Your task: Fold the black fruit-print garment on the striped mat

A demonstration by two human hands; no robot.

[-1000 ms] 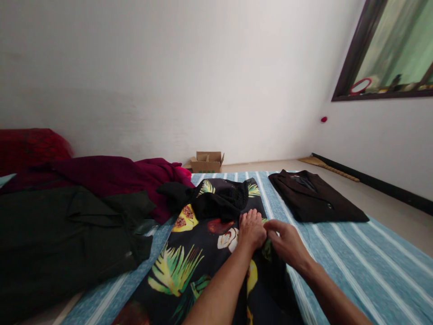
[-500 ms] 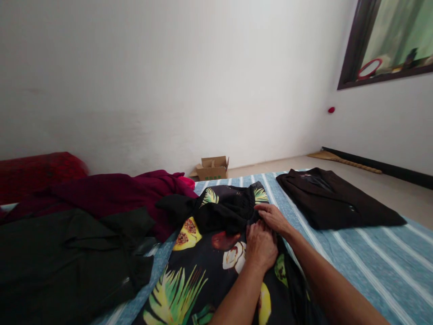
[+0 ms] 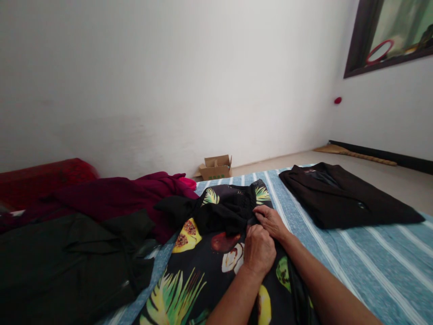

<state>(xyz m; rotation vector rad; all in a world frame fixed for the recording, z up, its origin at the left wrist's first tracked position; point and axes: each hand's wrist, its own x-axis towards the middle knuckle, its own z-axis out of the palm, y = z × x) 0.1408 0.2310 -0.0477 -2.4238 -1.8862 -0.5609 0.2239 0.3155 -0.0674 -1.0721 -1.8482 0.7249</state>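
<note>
A black garment (image 3: 216, 248) printed with fruit and palm leaves lies spread on the striped sheet. Loose, gathered black cloth (image 3: 219, 216) rests across its upper part, and whether it is a tie or a sleeve I cannot tell. My left hand (image 3: 260, 249) is closed in a fist on the garment's right side, its fingertips hidden in the cloth. Just beyond it, my right hand (image 3: 270, 221) has its fingers bent and pinched on the same edge, close to the gathered part. The two hands touch or nearly touch.
A folded dark brown jacket (image 3: 341, 198) lies to the right on the blue striped sheet (image 3: 382, 257). Dark green clothing (image 3: 67, 266) and a maroon garment (image 3: 111, 196) are heaped at left, before a red bundle (image 3: 50, 178). A cardboard box (image 3: 216, 171) stands by the wall.
The view has swung slightly, shifting the window and jacket in the picture. My left hand's fingers look more tightly curled; both hands stay at the same edge of the garment.
</note>
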